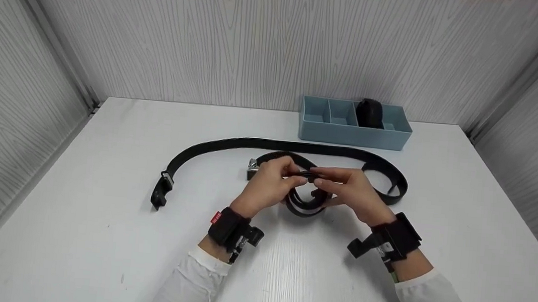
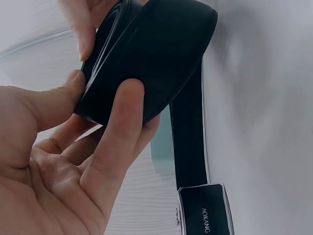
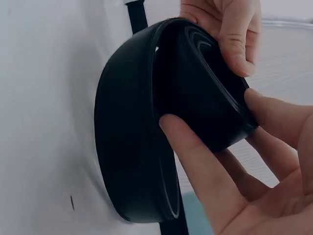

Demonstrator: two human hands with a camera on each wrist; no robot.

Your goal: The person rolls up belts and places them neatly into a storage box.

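Note:
Both hands hold a partly rolled black belt (image 3: 127, 127) low over the white table. My left hand (image 1: 268, 184) pinches the coil from the left, thumb at its edge and fingers against its outer face. My right hand (image 1: 354, 193) grips the opposite side the same way, with its index fingertip on the band in the right wrist view. Inner turns sit tight together, while an outer loop hangs looser around them. The belt's buckle plate (image 2: 205, 210), lettered AOKANG, lies to the left of the hands at the end of an unrolled stretch.
A second black belt (image 1: 269, 144) lies stretched in an arc behind the hands, its buckle (image 1: 167, 180) at the left and its other end curled at the right. Behind it stands a blue divided tray (image 1: 352, 136) with a dark rolled item (image 1: 370, 113) in one compartment.

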